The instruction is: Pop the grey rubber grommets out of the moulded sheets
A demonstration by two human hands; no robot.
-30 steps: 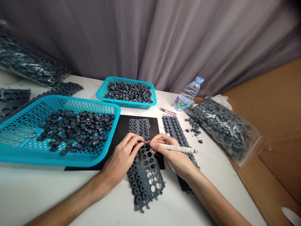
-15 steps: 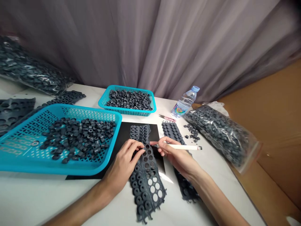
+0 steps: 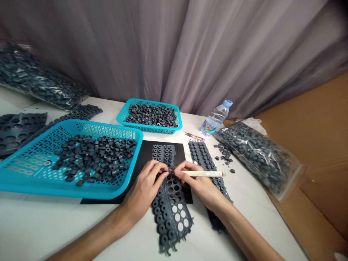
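A dark grey rubber sheet (image 3: 162, 214) with rows of moulded rings lies lengthwise in front of me, its right half showing open round holes. My left hand (image 3: 145, 186) is over its left side, thumb and fingertips pinched at the sheet's middle. Close against those fingertips is my right hand (image 3: 199, 181), which grips a slim white pen-like tool (image 3: 203, 173). The tool's back end points right; its tip is hidden by the fingers. Whether a loose ring sits between the fingertips cannot be made out.
A large blue basket (image 3: 127, 186) of loose rings stands left, a smaller blue basket (image 3: 176, 127) behind. At right are another ring sheet (image 3: 199, 150), pink-handled snips (image 3: 195, 136), a water bottle (image 3: 214, 117), scattered pieces (image 3: 225, 155) and a filled bag (image 3: 252, 156). A black mat (image 3: 144, 154) lies underneath.
My right hand has moved left with the pen-like tool, and its fingers now meet my left fingertips over the sheet. My left hand stays nearly in place. The view has shifted slightly.
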